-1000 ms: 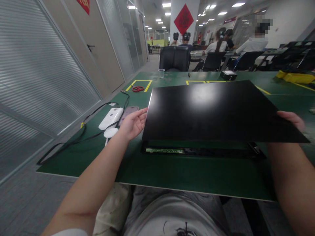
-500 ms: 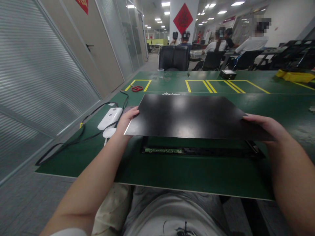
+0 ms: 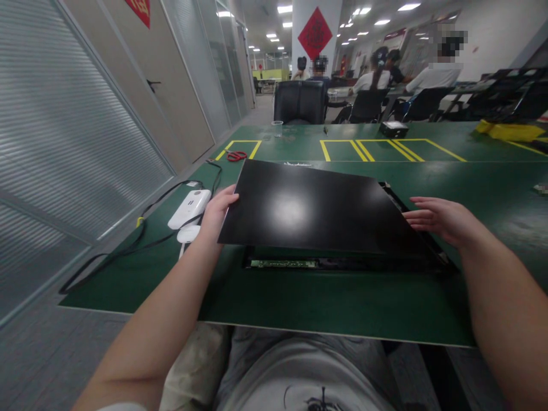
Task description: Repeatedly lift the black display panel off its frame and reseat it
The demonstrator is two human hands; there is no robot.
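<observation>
Clock is centred on the panel.

Nearest, at 6 o'clock: wearer's pale shirt (image 3: pixel 299 382) with a black print, partly cut off, no legible text. Green counter (image 3: pixel 342 302) ahead.

Black frame (image 3: pixel 368 266) flat on the counter, green circuit board (image 3: pixel 282 264) in its near bar at 7 o'clock; any print on it too small to read. Glossy black panel (image 3: pixel 308 211) above the frame, tilted: left end raised and overhanging the frame's left side, right end low by the right rail. Can't tell if that end touches. No lettering legible on the panel.

Left grip (image 3: pixel 218 212), 9 o'clock: forearm reaching up from 7, hand closed on the panel's left edge, thumb on top, other fingers mostly hidden. Right grip (image 3: pixel 447 222), 3 o'clock: forearm up from 5, fingers straight and slightly spread, pointing to 9. Not clamped on anything; fingertips at the panel/rail edge, contact unclear.

Past the left hand, 9 o'clock: white device (image 3: pixel 190 209), small dark marks, unreadable. Red-handled scissors (image 3: pixel 237 156) at 10, clear cup (image 3: pixel 277 129) at 11, black box (image 3: pixel 394 130) near 2.

Far: red diamond sign (image 3: pixel 315 36) at 12, character-like design, too blurred to read. Red sign (image 3: pixel 140 10) between 10 and 11, gold lettering cropped.
</observation>
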